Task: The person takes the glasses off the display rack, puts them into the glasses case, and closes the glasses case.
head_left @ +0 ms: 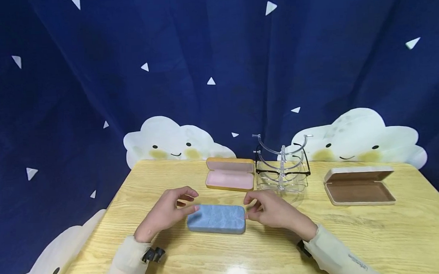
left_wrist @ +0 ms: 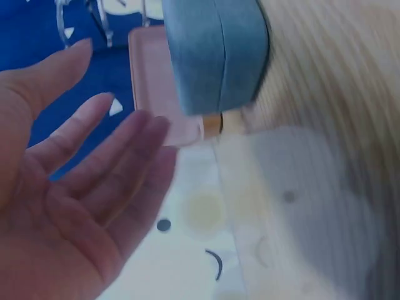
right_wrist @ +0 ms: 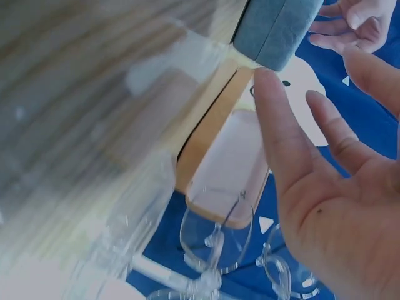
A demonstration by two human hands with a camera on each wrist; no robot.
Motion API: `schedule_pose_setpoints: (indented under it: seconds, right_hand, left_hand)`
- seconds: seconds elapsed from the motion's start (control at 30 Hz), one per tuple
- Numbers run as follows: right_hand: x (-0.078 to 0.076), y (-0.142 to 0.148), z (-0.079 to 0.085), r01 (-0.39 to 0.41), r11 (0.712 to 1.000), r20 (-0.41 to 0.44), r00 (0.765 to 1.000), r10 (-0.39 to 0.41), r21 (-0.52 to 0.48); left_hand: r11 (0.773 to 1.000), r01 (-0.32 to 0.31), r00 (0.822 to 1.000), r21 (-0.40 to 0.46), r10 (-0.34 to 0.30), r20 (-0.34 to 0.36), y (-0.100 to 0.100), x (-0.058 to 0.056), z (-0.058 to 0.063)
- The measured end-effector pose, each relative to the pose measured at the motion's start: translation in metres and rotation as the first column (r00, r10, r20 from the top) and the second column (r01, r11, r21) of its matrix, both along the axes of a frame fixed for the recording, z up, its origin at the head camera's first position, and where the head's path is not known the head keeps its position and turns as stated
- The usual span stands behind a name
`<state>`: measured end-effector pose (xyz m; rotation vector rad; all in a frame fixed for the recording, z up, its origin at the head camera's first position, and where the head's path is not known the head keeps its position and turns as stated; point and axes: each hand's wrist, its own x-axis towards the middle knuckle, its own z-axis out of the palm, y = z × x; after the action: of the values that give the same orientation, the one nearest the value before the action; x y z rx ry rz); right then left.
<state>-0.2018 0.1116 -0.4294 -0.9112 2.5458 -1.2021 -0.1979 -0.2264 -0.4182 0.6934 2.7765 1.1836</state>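
Note:
A closed blue glasses case lies on the wooden table between the two hands. Beside its left end is my left hand, fingers loosely bent and the thumb close to the top corner. In the left wrist view, a gap shows between the fingers of that hand and the case. At the right end hovers my right hand, its fingers relaxed and holding nothing. The right wrist view has an index fingertip near the case's end; whether it touches I cannot tell.
Behind the blue case stands an open yellow glasses case with a pink lining. A clear display stand carries dark-framed glasses to its right. Farther right, a white case with brown lining stands open. A dark blue curtain hangs behind.

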Motion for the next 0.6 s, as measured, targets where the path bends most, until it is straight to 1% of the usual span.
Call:
schedule_pose_setpoints:
  seconds: [0.07,0.23,0.33,0.43,0.53,0.6]
  right_hand:
    - [0.003,0.005,0.003,0.011,1.0,-0.05,0.999,-0.01,0.007]
    - [0.008,0.017,0.007,0.033,0.999,-0.155,0.987,-0.034,-0.005]
    - [0.009,0.023,0.012,0.052,0.998,-0.22,0.974,-0.057,-0.026]
    - [0.01,0.028,0.015,0.069,0.997,-0.267,0.961,-0.077,-0.041]
    - [0.011,0.033,0.019,0.08,0.995,-0.301,0.949,-0.092,-0.054]
    - [0.012,0.036,0.023,0.088,0.994,-0.341,0.935,-0.102,-0.057]
  left_hand:
    - [1.0,-0.014,0.998,0.002,0.014,-0.055,0.007,0.002,0.002]
    - [0.998,-0.034,0.988,0.046,0.041,-0.151,0.024,0.004,0.006]
    - [0.997,-0.029,0.98,0.075,0.044,-0.194,0.035,0.003,0.008]
    - [0.996,-0.015,0.972,0.09,0.036,-0.23,0.047,0.001,0.012]
    - [0.995,-0.005,0.965,0.095,0.029,-0.261,0.059,-0.002,0.015]
    - [0.996,0.004,0.96,0.092,0.022,-0.278,0.067,-0.004,0.017]
